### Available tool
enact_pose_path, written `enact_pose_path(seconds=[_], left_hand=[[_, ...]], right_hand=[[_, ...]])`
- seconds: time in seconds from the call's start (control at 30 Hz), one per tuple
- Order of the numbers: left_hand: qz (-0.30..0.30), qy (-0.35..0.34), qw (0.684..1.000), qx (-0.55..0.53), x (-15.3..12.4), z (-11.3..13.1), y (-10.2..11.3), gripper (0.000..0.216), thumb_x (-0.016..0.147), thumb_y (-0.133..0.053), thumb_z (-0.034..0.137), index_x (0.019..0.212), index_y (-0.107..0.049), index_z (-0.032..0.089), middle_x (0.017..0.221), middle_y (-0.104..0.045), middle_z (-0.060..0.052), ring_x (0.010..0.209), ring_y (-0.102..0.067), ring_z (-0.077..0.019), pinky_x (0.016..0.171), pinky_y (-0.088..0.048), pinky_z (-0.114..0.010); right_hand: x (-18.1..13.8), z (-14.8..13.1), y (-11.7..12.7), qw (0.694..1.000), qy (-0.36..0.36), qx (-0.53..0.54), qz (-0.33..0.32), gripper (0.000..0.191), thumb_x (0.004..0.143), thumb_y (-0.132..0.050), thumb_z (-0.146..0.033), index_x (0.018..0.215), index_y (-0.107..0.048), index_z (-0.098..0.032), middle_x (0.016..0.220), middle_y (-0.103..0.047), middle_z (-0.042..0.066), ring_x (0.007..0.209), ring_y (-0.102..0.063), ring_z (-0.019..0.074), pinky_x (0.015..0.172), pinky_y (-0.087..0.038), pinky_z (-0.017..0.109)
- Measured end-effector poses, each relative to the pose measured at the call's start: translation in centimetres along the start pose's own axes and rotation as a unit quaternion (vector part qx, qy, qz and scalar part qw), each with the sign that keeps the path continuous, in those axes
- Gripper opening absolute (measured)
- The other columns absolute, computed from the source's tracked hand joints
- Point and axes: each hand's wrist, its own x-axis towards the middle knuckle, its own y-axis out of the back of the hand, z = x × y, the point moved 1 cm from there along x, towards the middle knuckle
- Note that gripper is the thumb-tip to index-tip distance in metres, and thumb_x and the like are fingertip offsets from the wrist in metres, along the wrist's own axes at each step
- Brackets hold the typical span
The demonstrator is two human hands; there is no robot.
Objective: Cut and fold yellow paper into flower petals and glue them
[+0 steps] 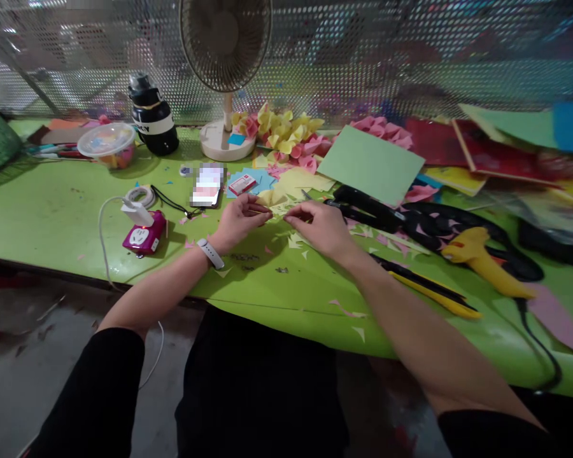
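Your two forearms come in from the lower corners and slant inward over the green desk (277,299), so that your hands nearly meet ahead of you, fingertips facing across a narrow gap. Your left hand (239,221) is angled to the right, back of the hand up, thumb stretched below the bent index finger and their tips close together; the wrist (with a pale watch (211,254) strapped round it) runs almost straight into the forearm. Your right hand (325,230) is turned to the left, knuckles raised and fingers curled down, with thumb and index tips drawn near each other. Whether either pinch is clamped on a bit of paper cannot be told; the tips are too small and blurred against what lies behind.

The pale yellow paper (274,200) is just beyond your left fingertips, and small yellow scraps (295,240) lie on the desk beneath and beside your right hand. Your black sleeves (90,381) end near the elbows. A black-handled tool (370,208) lies just beyond your right wrist, and a phone (208,184) beyond your left hand.
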Motion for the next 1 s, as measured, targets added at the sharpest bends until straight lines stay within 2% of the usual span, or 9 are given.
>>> enact_pose_path(seconds=[0.2,0.3,0.5,0.73,0.87,1.0], left_hand=[[-0.031,-0.017,0.999,0.017,0.1,-0.2,0.0,0.042,0.068,-0.084,0.018,0.096,-0.052,0.016,0.087,-0.072,-0.004,0.084,-0.071,-0.0157,0.087,-0.058,-0.036],[-0.035,-0.02,0.999,0.021,0.1,-0.3,0.0,0.045,0.064,-0.086,0.018,0.095,-0.053,0.016,0.087,-0.072,-0.004,0.084,-0.071,-0.0153,0.085,-0.058,-0.034],[-0.039,0.014,0.999,0.018,-0.1,-0.1,-0.1,0.033,0.072,-0.079,0.02,0.093,-0.054,0.017,0.085,-0.073,-0.003,0.078,-0.071,-0.0134,0.074,-0.059,-0.029],[-0.049,0.001,0.999,-0.005,-0.2,0.4,0.0,0.032,0.074,-0.079,0.022,0.091,-0.053,0.017,0.089,-0.074,-0.004,0.082,-0.072,-0.0148,0.074,-0.06,-0.029],[-0.065,0.006,0.998,-0.011,-0.4,0.6,0.0,0.033,0.074,-0.079,0.022,0.091,-0.052,0.017,0.09,-0.073,-0.005,0.083,-0.072,-0.0153,0.075,-0.059,-0.029],[-0.072,0.013,0.997,-0.018,-0.5,0.4,-0.2,0.034,0.073,-0.08,0.022,0.091,-0.052,0.017,0.088,-0.073,-0.004,0.081,-0.072,-0.0145,0.075,-0.059,-0.029]], right_hand=[[-0.4,-0.6,-0.1,1.0,0.019,0.007,0.023,0.006,0.084,-0.069,-0.019,0.083,-0.075,-0.02,0.085,-0.075,0.007,0.074,-0.067,0.0207,0.071,-0.053,0.037],[-0.6,-1.1,-0.2,0.999,0.029,0.018,0.024,0.007,0.084,-0.069,-0.019,0.082,-0.075,-0.019,0.084,-0.075,0.007,0.072,-0.067,0.0198,0.069,-0.053,0.036],[-0.7,-1.1,-0.2,0.998,0.027,0.056,0.023,0.008,0.085,-0.07,-0.025,0.086,-0.075,-0.019,0.084,-0.075,0.007,0.072,-0.067,0.0192,0.067,-0.053,0.035],[0.0,0.4,0.2,0.987,-0.02,0.153,-0.048,0.034,0.079,-0.076,-0.046,0.099,-0.079,-0.018,0.083,-0.077,0.008,0.069,-0.066,0.0204,0.063,-0.052,0.036],[0.1,0.5,0.2,0.976,-0.038,0.196,-0.088,0.037,0.077,-0.077,-0.05,0.097,-0.08,-0.019,0.085,-0.078,0.008,0.071,-0.069,0.0218,0.072,-0.055,0.04],[0.1,0.3,0.1,0.975,-0.025,0.207,-0.082,0.039,0.076,-0.077,-0.055,0.09,-0.078,-0.019,0.081,-0.077,0.007,0.069,-0.069,0.0211,0.07,-0.054,0.039]])
